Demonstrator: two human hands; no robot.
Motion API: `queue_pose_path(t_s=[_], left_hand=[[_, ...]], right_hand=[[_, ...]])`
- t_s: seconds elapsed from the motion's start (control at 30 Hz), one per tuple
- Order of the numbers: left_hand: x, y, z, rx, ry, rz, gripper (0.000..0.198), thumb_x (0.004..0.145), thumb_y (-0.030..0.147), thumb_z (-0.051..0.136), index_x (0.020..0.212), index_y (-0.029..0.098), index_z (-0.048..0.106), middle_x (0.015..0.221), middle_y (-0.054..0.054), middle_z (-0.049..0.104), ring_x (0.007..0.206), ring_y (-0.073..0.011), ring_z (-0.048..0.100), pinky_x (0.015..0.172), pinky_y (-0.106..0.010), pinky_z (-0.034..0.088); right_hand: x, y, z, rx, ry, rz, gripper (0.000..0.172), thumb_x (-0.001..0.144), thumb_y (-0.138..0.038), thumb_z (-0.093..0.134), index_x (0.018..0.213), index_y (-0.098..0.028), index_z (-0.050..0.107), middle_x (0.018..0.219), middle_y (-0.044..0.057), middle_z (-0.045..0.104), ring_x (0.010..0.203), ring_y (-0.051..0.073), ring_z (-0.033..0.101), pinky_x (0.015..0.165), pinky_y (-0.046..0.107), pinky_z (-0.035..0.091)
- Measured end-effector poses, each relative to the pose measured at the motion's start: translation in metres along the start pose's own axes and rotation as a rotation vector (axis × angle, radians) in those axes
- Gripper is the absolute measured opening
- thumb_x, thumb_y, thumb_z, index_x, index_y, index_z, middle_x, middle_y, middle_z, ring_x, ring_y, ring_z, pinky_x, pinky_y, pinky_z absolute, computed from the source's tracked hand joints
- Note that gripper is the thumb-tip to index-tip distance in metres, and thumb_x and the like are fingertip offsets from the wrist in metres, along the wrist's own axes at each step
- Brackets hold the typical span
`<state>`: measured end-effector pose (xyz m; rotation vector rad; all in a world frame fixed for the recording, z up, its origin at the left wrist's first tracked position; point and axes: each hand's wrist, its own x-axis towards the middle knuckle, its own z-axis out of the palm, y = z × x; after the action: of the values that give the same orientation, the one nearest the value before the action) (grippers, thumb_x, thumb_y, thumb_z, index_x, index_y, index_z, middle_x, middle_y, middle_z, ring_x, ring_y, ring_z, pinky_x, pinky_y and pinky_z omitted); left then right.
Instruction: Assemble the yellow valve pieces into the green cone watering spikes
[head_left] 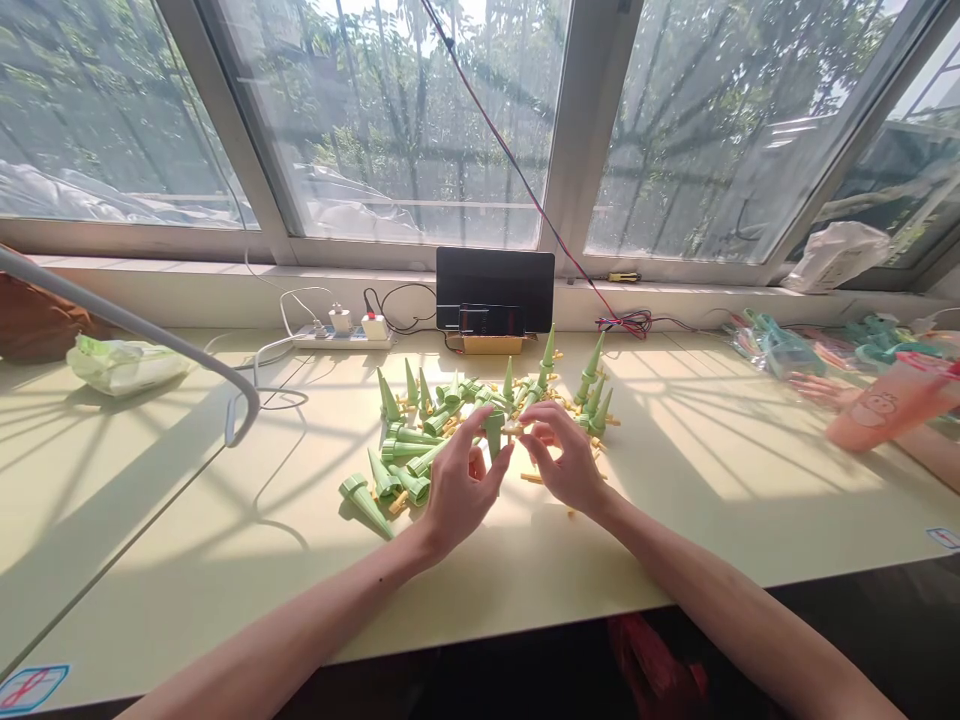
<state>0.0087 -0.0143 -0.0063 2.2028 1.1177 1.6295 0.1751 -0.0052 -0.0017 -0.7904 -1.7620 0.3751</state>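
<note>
Between the thumb and fingers of my left hand (459, 487) is a green cone-shaped plastic watering spike (494, 430), wide end up and tip down. My right hand (568, 463) pinches a small pale-yellow plastic piece (513, 430) against the side of that spike, near its wide end. Whether the piece is seated in the spike is too small to tell. Several green spikes lie in a pile (409, 445) beyond and left of my left hand. Others stand on their wide ends, such as the upright spikes (592, 370) at the right, with yellow pieces sticking out sideways.
A black tablet (495, 275) with a phone (491, 320) before it leans at the window. A power strip (345, 338) and cables sit to its left. A grey curved rod (150, 325) crosses the left side. At right, another person's hand (821, 390) is near a pink cup (892, 405).
</note>
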Motion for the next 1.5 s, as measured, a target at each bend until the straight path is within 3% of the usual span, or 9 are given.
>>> queue_pose_path(t_s=[0.37,0.77,1.17,1.5], left_hand=[[-0.0004,0.0000,0.0009,-0.016,-0.018,0.001,0.041,0.087,0.024,0.062,0.125,0.020,0.048,0.097,-0.004,0.066,0.039,0.0011,0.042,0.036,-0.014,0.036],[-0.0009,-0.0012,0.0015,-0.018,-0.025,0.007,0.040,0.087,0.022,0.062,0.124,0.019,0.049,0.083,-0.001,0.065,0.039,-0.0005,0.040,0.038,-0.014,0.035],[0.0001,-0.0003,0.0012,-0.059,-0.017,-0.015,0.040,0.088,0.024,0.061,0.125,0.020,0.047,0.090,-0.002,0.063,0.038,0.0006,0.042,0.034,-0.013,0.035],[-0.0002,0.0005,0.0009,-0.056,-0.030,-0.022,0.041,0.088,0.028,0.062,0.126,0.021,0.047,0.091,-0.002,0.062,0.038,0.0005,0.041,0.034,-0.013,0.035]], right_hand=[[0.0003,0.0004,-0.0006,-0.001,-0.003,-0.002,0.008,0.094,-0.024,0.052,0.101,-0.023,0.057,0.097,0.004,0.056,0.066,0.010,0.055,0.059,0.027,0.056],[-0.0021,-0.0001,0.0021,0.000,0.029,0.008,0.010,0.096,-0.023,0.049,0.095,-0.022,0.059,0.085,0.003,0.062,0.072,0.013,0.062,0.066,0.030,0.058],[-0.0001,0.0002,-0.0007,0.017,0.004,-0.013,0.013,0.093,-0.021,0.055,0.105,-0.023,0.058,0.100,0.004,0.054,0.065,0.009,0.057,0.054,0.026,0.056],[-0.0006,0.0017,-0.0001,0.018,-0.010,0.002,0.015,0.094,-0.024,0.053,0.108,-0.025,0.058,0.103,0.004,0.053,0.066,0.010,0.057,0.053,0.026,0.057]])
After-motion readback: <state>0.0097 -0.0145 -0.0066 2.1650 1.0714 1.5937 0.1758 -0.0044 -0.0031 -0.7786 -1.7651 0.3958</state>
